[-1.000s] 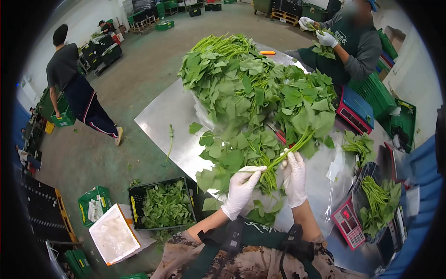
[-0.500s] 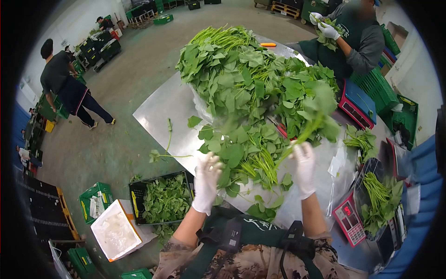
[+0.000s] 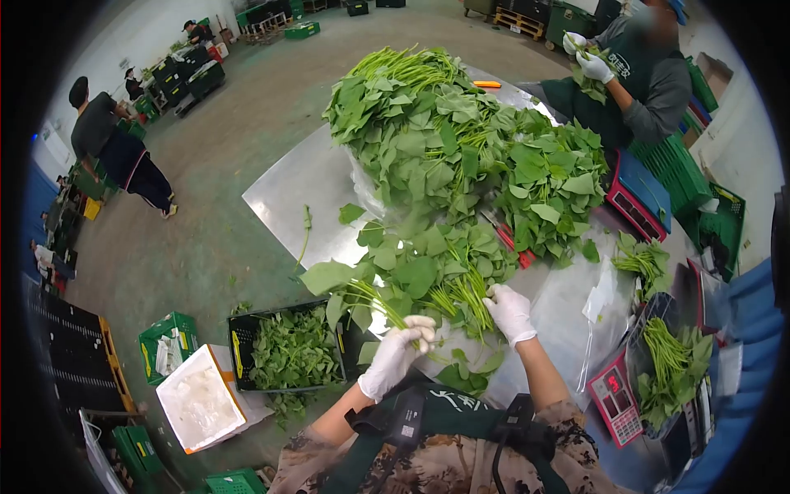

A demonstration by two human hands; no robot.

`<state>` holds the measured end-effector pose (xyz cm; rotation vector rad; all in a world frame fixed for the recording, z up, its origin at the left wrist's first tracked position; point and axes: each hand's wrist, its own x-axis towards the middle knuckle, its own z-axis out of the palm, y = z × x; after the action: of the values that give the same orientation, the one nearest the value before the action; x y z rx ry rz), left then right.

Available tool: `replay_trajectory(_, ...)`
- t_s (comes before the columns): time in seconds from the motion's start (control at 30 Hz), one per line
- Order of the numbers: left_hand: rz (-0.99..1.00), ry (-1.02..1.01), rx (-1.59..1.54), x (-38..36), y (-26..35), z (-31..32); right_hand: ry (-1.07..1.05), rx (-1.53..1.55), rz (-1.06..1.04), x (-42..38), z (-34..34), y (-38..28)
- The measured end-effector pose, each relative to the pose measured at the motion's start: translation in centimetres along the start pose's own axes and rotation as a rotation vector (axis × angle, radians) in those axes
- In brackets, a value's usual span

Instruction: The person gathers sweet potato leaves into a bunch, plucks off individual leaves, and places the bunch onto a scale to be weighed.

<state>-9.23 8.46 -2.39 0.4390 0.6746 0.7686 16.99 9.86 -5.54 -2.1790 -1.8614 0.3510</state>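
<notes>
My left hand [image 3: 399, 356], in a white glove, is closed around the stems of a few sweet potato greens [image 3: 362, 295], whose heart-shaped leaves point away to the left. My right hand [image 3: 510, 314], also gloved, has its fingers curled on the stems of a loose bunch [image 3: 461, 295] lying on the metal table [image 3: 284, 210]. Behind both hands rises a large heap of greens [image 3: 420, 140]. Scissors with red handles [image 3: 525, 257] lie between the heap and the bunch, partly under leaves.
At lower left stand a black crate of greens [image 3: 292, 350] and a white foam box [image 3: 202, 403]. A red scale [image 3: 617, 395] holding a bunch is at right, with another scale [image 3: 638, 198] beyond. Across the table a co-worker [image 3: 634, 82] holds greens; another person [image 3: 115, 148] stands left.
My left hand, empty before, has moved right and now grips stems. My right hand has lowered and shifted left to the bunch; the stalk it was holding up is gone from it.
</notes>
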Motion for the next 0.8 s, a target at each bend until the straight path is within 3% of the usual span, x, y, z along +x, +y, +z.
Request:
replay_trajectory(0.03, -0.057, -0.033, 0.045, -0.3, -0.5, 0.0, -0.034, -0.031, -0.005, 0.0, -0.2, -0.1)
replay_trajectory(0.13, -0.229, -0.198, 0.083, -1.1, -2.5, 0.0, 0.064, 0.535, 0.116, -0.1, -1.8, 0.1)
replay_trajectory(0.2, -0.291, -0.230, 0.178, -1.6, -3.1, 0.5, -0.038, 1.009, 0.193, 0.6, -2.8, 0.9)
replay_trajectory(0.27, -0.213, -0.246, 0.226, -1.8, -2.4, 1.1, -0.078, 1.361, 0.231, 0.0, -6.3, -0.3)
replay_trajectory(0.43, 0.038, -0.163, 0.217, -0.6, -1.1, 3.0, -0.147, 1.473, 0.117, -1.6, -6.9, -2.1)
replay_trajectory(0.53, 0.134, -0.099, 0.242, 0.1, 0.3, 4.5, -0.128, 1.364, 0.102, -2.5, -7.8, -4.4)
replay_trajectory(0.7, 0.198, -0.047, 0.200, 1.1, 2.0, 6.5, -0.090, 1.317, 0.063, -4.4, -7.5, -8.2)
replay_trajectory(0.8, 0.217, -0.054, 0.213, 1.1, 2.6, 7.1, 0.165, 0.676, -0.225, -5.1, -6.1, -9.1)
